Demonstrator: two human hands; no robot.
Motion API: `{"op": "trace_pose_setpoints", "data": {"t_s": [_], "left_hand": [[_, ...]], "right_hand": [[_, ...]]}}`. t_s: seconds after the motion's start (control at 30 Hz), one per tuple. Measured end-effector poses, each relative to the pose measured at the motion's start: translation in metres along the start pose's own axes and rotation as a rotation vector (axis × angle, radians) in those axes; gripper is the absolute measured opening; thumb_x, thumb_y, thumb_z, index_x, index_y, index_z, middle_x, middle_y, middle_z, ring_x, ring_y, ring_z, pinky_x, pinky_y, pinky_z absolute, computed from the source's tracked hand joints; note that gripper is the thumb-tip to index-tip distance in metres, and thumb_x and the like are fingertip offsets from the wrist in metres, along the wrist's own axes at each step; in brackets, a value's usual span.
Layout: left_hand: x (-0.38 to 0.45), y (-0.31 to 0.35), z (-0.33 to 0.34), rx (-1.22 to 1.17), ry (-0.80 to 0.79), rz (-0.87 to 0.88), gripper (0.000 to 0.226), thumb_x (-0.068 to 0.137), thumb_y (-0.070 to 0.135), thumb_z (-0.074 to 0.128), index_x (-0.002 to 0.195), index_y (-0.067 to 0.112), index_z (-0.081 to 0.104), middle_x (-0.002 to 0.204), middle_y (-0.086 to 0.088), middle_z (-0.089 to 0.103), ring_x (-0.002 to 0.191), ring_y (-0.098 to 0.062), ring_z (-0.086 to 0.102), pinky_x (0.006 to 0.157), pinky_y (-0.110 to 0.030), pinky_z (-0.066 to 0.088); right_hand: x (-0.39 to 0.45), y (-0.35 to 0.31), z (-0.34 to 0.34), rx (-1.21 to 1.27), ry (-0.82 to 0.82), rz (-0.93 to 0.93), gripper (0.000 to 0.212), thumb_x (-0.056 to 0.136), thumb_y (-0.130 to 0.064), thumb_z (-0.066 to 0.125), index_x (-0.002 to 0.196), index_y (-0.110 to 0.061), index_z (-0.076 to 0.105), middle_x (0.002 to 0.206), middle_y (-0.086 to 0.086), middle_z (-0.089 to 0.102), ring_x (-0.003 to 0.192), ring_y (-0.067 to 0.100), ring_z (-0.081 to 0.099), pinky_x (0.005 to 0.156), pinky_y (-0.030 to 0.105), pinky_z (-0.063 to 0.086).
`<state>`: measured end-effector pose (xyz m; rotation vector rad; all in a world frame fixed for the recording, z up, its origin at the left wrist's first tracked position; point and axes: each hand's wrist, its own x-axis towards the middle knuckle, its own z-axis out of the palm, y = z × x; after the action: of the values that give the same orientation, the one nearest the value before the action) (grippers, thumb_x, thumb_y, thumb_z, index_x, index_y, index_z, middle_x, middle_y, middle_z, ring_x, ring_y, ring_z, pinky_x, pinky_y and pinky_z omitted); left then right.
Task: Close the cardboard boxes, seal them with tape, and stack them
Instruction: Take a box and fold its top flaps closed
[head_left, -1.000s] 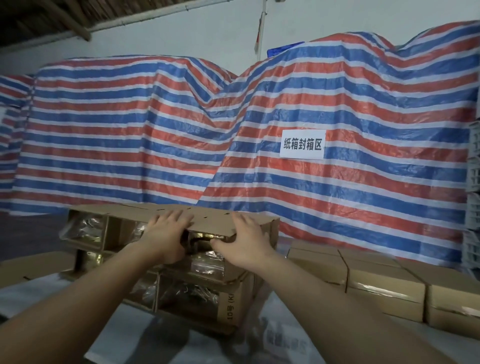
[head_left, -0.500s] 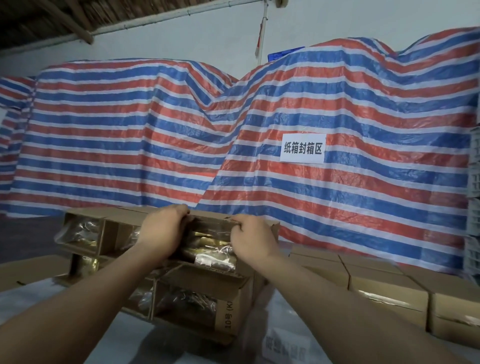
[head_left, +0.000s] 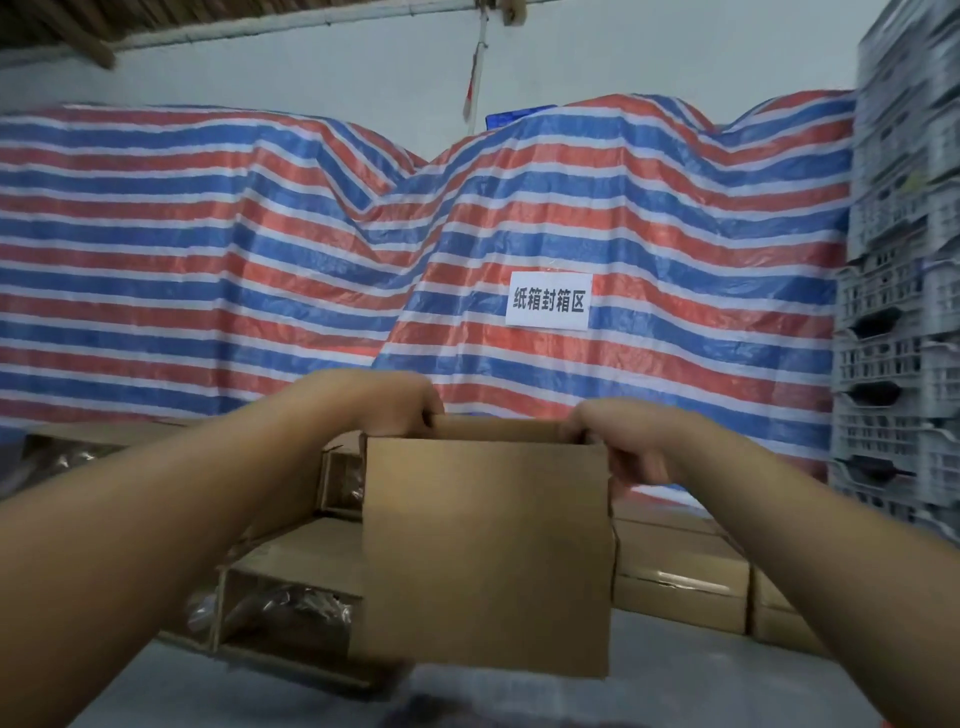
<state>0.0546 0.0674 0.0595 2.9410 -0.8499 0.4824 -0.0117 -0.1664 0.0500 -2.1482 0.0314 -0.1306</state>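
A plain brown cardboard box (head_left: 485, 556) hangs in front of me, its flat side facing the camera and its top open. My left hand (head_left: 387, 402) grips its upper left corner with curled fingers. My right hand (head_left: 618, 441) grips the upper right corner, thumb on the near side. Behind and left of it lies a stack of open cardboard boxes (head_left: 291, 587) with shiny plastic-wrapped goods showing inside. To the right sit several closed, taped boxes (head_left: 680, 582) in a row.
A red, white and blue striped tarpaulin (head_left: 260, 270) covers piles across the back, with a white paper sign (head_left: 549, 301) on it. Grey plastic crates (head_left: 898, 291) are stacked high at the right edge. A grey table surface (head_left: 701, 686) lies below.
Both hands went from the top open box on the stack to holding a single box lifted up off it toward me. The view has turned right, bringing the crates into sight.
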Motion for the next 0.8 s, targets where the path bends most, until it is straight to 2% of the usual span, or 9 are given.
{"op": "trace_pose_setpoints", "data": {"t_s": [0.1, 0.2, 0.3, 0.37, 0.47, 0.5, 0.6, 0.7, 0.8], "left_hand": [[0.009, 0.036, 0.012, 0.031, -0.230, 0.026, 0.018, 0.097, 0.027, 0.058, 0.113, 0.027, 0.065, 0.106, 0.004, 0.067, 0.097, -0.013, 0.064, 0.081, -0.026, 0.052], [0.017, 0.067, 0.027, -0.026, -0.291, 0.066, 0.017, 0.099, 0.028, 0.056, 0.112, 0.027, 0.066, 0.105, 0.001, 0.067, 0.098, -0.018, 0.066, 0.082, -0.032, 0.054], [0.030, 0.091, 0.037, -0.044, -0.302, 0.088, 0.022, 0.099, 0.029, 0.055, 0.118, 0.022, 0.065, 0.111, -0.003, 0.067, 0.102, -0.021, 0.066, 0.094, -0.038, 0.053], [0.043, 0.103, 0.051, -0.046, -0.274, 0.092, 0.021, 0.098, 0.032, 0.056, 0.114, 0.022, 0.065, 0.110, -0.005, 0.068, 0.101, -0.022, 0.067, 0.089, -0.034, 0.053], [0.060, 0.124, 0.087, -0.058, -0.219, 0.091, 0.015, 0.095, 0.035, 0.058, 0.104, 0.025, 0.065, 0.099, 0.001, 0.066, 0.090, -0.015, 0.064, 0.079, -0.029, 0.052], [0.065, 0.130, 0.099, -0.075, -0.212, 0.105, 0.005, 0.096, 0.032, 0.058, 0.096, 0.028, 0.061, 0.092, 0.004, 0.062, 0.083, -0.011, 0.060, 0.072, -0.025, 0.048], [0.073, 0.137, 0.111, -0.059, -0.191, 0.162, 0.014, 0.095, 0.031, 0.059, 0.081, 0.033, 0.055, 0.084, 0.011, 0.056, 0.075, -0.005, 0.053, 0.064, -0.022, 0.039], [0.077, 0.131, 0.110, -0.141, -0.233, 0.089, 0.013, 0.092, 0.037, 0.063, 0.094, 0.026, 0.068, 0.092, 0.007, 0.065, 0.085, -0.012, 0.062, 0.067, -0.023, 0.045], [0.076, 0.123, 0.117, -0.403, -0.188, 0.019, 0.030, 0.090, 0.052, 0.062, 0.096, 0.025, 0.071, 0.091, 0.003, 0.072, 0.081, -0.013, 0.068, 0.067, -0.025, 0.053]], "right_hand": [[-0.009, 0.038, -0.022, 0.041, -0.006, 0.145, 0.022, 0.091, -0.012, 0.053, 0.069, -0.012, 0.051, 0.043, 0.003, 0.051, 0.032, 0.015, 0.050, 0.036, 0.023, 0.044], [-0.015, 0.070, -0.041, 0.095, 0.017, 0.193, 0.022, 0.092, -0.012, 0.055, 0.070, -0.011, 0.054, 0.050, 0.003, 0.052, 0.037, 0.015, 0.048, 0.037, 0.024, 0.044], [-0.019, 0.096, -0.061, 0.144, 0.062, 0.230, 0.022, 0.092, -0.012, 0.055, 0.070, -0.012, 0.054, 0.050, 0.003, 0.048, 0.036, 0.014, 0.043, 0.035, 0.023, 0.040], [-0.022, 0.117, -0.069, 0.194, 0.084, 0.245, 0.018, 0.093, -0.014, 0.056, 0.076, -0.008, 0.058, 0.050, 0.004, 0.052, 0.036, 0.015, 0.046, 0.035, 0.023, 0.040], [-0.023, 0.157, -0.067, 0.235, 0.169, 0.244, 0.013, 0.090, -0.016, 0.061, 0.094, -0.004, 0.065, 0.064, 0.009, 0.067, 0.050, 0.020, 0.061, 0.046, 0.028, 0.047], [-0.023, 0.168, -0.064, 0.251, 0.176, 0.248, 0.013, 0.090, -0.016, 0.060, 0.095, -0.004, 0.065, 0.067, 0.010, 0.068, 0.053, 0.021, 0.062, 0.049, 0.030, 0.048], [-0.022, 0.182, -0.065, 0.268, 0.162, 0.262, 0.016, 0.090, -0.018, 0.056, 0.096, -0.006, 0.065, 0.075, 0.014, 0.065, 0.057, 0.023, 0.058, 0.053, 0.030, 0.046], [-0.020, 0.180, -0.073, 0.290, 0.170, 0.255, 0.021, 0.092, -0.019, 0.059, 0.106, -0.004, 0.066, 0.084, 0.015, 0.063, 0.066, 0.024, 0.058, 0.056, 0.030, 0.051], [-0.020, 0.180, -0.074, 0.354, 0.193, 0.259, 0.017, 0.092, -0.017, 0.060, 0.102, -0.004, 0.062, 0.070, 0.011, 0.067, 0.054, 0.020, 0.062, 0.049, 0.029, 0.049]]}}
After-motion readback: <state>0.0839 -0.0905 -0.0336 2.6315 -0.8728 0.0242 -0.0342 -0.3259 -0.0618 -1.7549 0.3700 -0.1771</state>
